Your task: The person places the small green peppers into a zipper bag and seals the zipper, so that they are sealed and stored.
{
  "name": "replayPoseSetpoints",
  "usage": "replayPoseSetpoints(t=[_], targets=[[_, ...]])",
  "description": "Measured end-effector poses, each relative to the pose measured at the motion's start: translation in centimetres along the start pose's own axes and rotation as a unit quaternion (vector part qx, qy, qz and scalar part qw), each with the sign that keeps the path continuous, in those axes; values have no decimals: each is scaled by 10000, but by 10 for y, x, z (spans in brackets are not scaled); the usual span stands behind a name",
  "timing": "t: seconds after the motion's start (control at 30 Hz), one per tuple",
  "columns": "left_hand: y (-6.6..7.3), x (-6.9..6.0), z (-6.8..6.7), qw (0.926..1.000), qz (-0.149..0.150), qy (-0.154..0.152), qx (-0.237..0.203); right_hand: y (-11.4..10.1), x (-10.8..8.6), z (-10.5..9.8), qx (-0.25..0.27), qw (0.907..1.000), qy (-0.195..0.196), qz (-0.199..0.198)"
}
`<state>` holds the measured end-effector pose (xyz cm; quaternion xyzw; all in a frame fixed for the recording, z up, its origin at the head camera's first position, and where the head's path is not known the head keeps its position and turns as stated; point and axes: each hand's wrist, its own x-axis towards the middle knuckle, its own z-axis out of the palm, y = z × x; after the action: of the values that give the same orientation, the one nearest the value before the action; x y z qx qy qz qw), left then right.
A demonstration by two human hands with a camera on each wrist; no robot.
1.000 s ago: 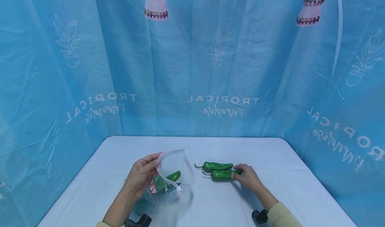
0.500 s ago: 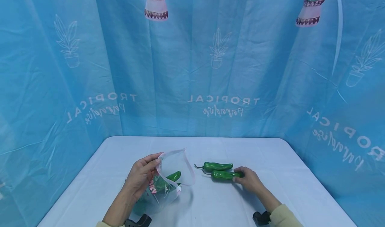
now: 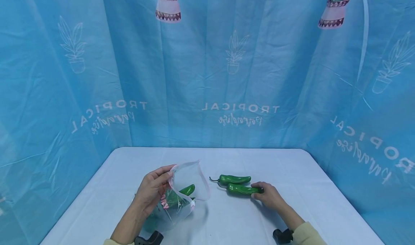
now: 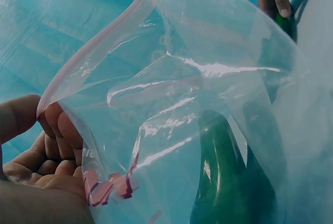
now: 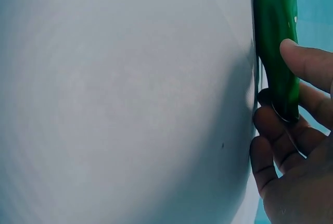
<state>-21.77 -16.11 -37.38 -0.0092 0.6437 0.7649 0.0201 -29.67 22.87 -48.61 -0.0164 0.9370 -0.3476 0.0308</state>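
Left hand [image 3: 150, 187] first: thumb and fingers pinch the rim of a clear plastic bag [image 3: 199, 180], its pink-edged mouth gaping just right of that hand. Inside, below and right of the fingers, green peppers [image 3: 188, 190], how many I can't tell. The left wrist view brings up pink print [image 4: 106, 187] on the plastic, just beside the palm, not legible.

Farther right, two loose peppers lie side by side: the far pepper [image 3: 235, 179] just beyond the near pepper [image 3: 240, 189], whose tip the right hand [image 3: 269, 196] grips. The right wrist view shows what the head view hides: thumb on one side, fingers curled around the other.

Beyond both hands, the blue curtain [image 3: 194, 83] reads "TROPICAL Paradise", mirrored, three times over.
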Motion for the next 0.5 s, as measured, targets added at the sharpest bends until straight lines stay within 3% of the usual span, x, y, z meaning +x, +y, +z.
replayPoseSetpoints(t=[0.5], targets=[[0,1,-1,10000,16,24,58,1,-3,-3,263,9994,216,-46]])
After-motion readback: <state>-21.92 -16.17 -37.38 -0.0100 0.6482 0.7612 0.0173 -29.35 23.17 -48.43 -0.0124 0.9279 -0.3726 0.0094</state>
